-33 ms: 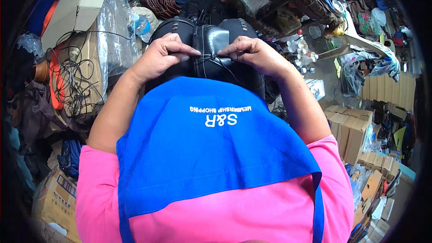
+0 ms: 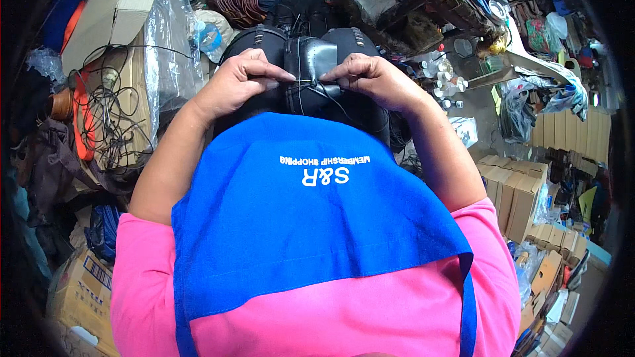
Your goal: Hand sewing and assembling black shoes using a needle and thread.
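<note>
A shiny black leather piece (image 2: 319, 56), perhaps part of a shoe, lies across my lap between my knees. Thin black cord (image 2: 305, 84) runs over it and bunches into a knot or loop at its middle. My left hand (image 2: 248, 80) comes in from the left, thumb and forefinger pinched on one end of the cord. From the other side my right hand (image 2: 382, 82) pinches the opposite end. Both sets of fingertips sit close to the knot, just above the leather. A loose length of cord trails over the near side of the leather. The underside of the piece is hidden.
A tall cardboard box (image 2: 112, 10) and tangled black wire (image 2: 112, 109) stand at the left. Coiled brown cord (image 2: 241, 1) lies ahead. Small bottles (image 2: 446, 82) cluster at the right, with stacked brown cartons (image 2: 512, 192) nearer me. A blue apron (image 2: 311, 218) covers my front.
</note>
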`<state>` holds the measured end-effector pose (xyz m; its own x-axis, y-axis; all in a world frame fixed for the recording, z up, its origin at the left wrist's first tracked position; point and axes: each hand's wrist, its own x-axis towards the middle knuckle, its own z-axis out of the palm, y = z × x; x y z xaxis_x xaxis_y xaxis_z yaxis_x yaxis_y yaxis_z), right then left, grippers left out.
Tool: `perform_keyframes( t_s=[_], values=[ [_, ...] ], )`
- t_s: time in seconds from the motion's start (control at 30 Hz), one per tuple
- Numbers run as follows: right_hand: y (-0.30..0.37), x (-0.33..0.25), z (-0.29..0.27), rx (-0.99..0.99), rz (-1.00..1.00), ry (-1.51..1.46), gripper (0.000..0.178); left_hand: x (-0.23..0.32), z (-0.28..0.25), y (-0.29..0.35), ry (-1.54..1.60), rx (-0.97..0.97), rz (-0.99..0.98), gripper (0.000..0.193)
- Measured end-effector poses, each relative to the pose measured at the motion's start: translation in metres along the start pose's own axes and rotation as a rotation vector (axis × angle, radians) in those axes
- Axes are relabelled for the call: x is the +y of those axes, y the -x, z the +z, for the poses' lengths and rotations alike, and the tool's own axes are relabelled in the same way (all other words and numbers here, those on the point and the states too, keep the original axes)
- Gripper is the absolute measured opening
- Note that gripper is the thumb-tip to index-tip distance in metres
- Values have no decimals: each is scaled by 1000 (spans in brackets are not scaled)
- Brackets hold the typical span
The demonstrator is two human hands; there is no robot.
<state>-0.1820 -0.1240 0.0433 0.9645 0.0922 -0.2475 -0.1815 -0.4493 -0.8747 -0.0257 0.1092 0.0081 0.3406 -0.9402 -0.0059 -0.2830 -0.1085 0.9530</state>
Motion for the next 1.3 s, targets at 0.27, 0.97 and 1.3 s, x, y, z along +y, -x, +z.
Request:
perform_keyframes(
  t_s=[0.27, 0.97, 1.3],
  values=[
    [-9, 4, 5, 3, -19, -42, 35, -5, -12, -27, 20, -135, -9, 20],
    [9, -6, 26, 139, 258, -351, 29, 16, 13, -12, 249, -33, -181, 15],
    [7, -3, 43, 324, 124, -151, 24, 17, 14, -5, 148, 59, -167, 15]
  ],
)
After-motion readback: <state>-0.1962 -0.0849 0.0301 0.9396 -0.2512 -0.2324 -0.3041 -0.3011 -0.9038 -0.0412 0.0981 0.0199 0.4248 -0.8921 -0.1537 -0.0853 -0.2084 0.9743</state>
